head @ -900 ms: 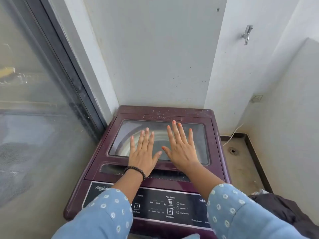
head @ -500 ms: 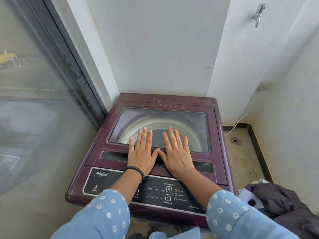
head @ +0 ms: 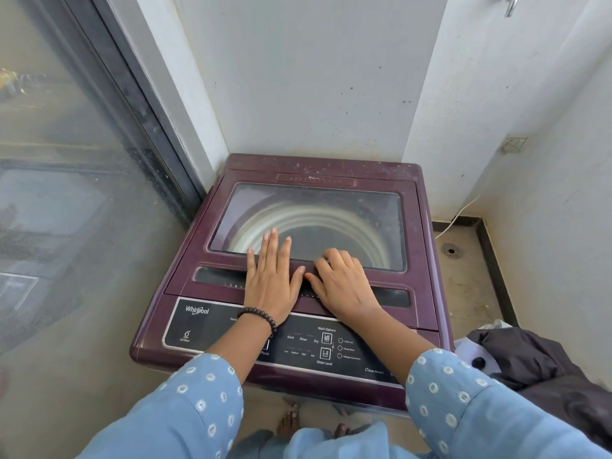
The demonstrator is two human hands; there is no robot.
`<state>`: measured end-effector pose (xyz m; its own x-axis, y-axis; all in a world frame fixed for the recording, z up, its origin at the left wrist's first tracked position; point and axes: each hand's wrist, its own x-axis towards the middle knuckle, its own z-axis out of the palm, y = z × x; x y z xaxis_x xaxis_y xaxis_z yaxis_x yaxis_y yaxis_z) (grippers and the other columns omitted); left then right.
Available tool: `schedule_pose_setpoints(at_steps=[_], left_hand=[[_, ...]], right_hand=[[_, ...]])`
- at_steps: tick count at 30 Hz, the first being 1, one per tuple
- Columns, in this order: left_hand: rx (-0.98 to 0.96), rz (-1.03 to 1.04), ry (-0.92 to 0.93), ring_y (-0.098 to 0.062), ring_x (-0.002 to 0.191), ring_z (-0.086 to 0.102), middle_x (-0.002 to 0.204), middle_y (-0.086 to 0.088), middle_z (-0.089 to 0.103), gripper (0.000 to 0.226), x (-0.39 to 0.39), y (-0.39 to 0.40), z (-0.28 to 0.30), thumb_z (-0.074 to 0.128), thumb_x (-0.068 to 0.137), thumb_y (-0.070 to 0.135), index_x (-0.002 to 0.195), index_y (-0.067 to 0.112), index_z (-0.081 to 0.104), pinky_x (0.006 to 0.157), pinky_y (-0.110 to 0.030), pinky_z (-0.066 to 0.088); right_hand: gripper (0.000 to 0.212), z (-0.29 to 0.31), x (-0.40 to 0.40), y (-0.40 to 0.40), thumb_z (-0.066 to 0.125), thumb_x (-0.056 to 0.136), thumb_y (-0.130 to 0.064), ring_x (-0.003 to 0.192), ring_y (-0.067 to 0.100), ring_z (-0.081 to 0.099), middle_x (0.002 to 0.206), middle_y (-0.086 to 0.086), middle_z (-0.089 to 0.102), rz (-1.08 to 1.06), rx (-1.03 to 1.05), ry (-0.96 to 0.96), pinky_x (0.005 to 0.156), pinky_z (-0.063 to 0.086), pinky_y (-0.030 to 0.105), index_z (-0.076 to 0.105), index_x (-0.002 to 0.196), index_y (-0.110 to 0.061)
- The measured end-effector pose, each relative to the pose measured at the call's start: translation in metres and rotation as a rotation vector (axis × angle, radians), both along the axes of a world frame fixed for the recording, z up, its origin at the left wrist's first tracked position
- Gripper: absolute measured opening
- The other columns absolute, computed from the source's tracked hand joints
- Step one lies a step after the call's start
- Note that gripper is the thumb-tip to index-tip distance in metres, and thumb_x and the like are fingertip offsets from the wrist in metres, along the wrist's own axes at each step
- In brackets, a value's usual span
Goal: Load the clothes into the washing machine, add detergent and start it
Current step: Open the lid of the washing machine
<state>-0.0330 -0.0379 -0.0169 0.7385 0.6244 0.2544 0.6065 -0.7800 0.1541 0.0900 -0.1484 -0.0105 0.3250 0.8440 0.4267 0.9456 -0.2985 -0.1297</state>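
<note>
A maroon top-loading washing machine (head: 331,167) stands in the corner. Its glass-windowed lid (head: 331,213) is down, and the empty drum shows through it. My left hand (head: 271,279) lies flat on the lid's front frame with straight fingers reaching onto the glass. Beside it my right hand (head: 344,283) rests on the same frame with its fingers curled under, holding nothing. The black control panel (head: 308,342) sits below both wrists. A pile of dark clothes (head: 543,369) with a pale piece lies on the floor to the right of the machine.
A glass sliding door (head: 66,193) runs along the left. White walls close in behind and on the right. A floor drain (head: 451,250) and a white cable (head: 463,210) lie right of the machine. A tap (head: 510,5) juts from the wall at top right.
Both hands have slid back from the glass toward the lid's front frame. My right hand's fingers have curled from flat. The view has tilted down, showing more of the clothes.
</note>
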Motion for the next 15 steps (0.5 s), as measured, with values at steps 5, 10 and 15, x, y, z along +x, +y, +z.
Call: schedule_pose_setpoints(at_steps=[5,10,15], left_hand=[[0.066,-0.111,-0.151,-0.033,0.125,0.052,0.133,-0.014,0.054,0.047,-0.006,-0.001,0.0,0.038,0.097,0.042,0.129,0.009,0.051,0.104,-0.048,0.043],[0.089,-0.098,-0.172,-0.022,0.077,0.055,0.089,0.0,0.058,0.032,-0.012,-0.002,0.005,0.042,0.094,0.043,0.087,0.017,0.059,0.066,-0.036,0.046],[0.09,-0.197,-0.139,-0.022,0.06,0.052,0.066,0.0,0.053,0.043,-0.015,0.002,-0.001,0.04,0.097,0.04,0.066,0.016,0.058,0.051,-0.034,0.044]], right_hand=[[0.032,0.0,-0.001,0.0,0.042,0.092,-0.036,0.064,0.025,0.052,0.071,0.002,0.054,0.017,0.008,-0.109,0.054,0.037,0.033,0.055,0.071,-0.016],[0.03,0.0,-0.001,0.002,0.046,0.091,-0.032,0.058,0.026,0.051,0.062,0.002,0.054,0.039,0.054,-0.116,0.051,0.038,0.034,0.053,0.068,-0.015],[0.035,-0.003,-0.003,0.0,0.048,0.092,-0.029,0.051,0.025,0.052,0.054,0.001,0.053,0.064,0.078,-0.119,0.048,0.039,0.031,0.052,0.06,-0.016]])
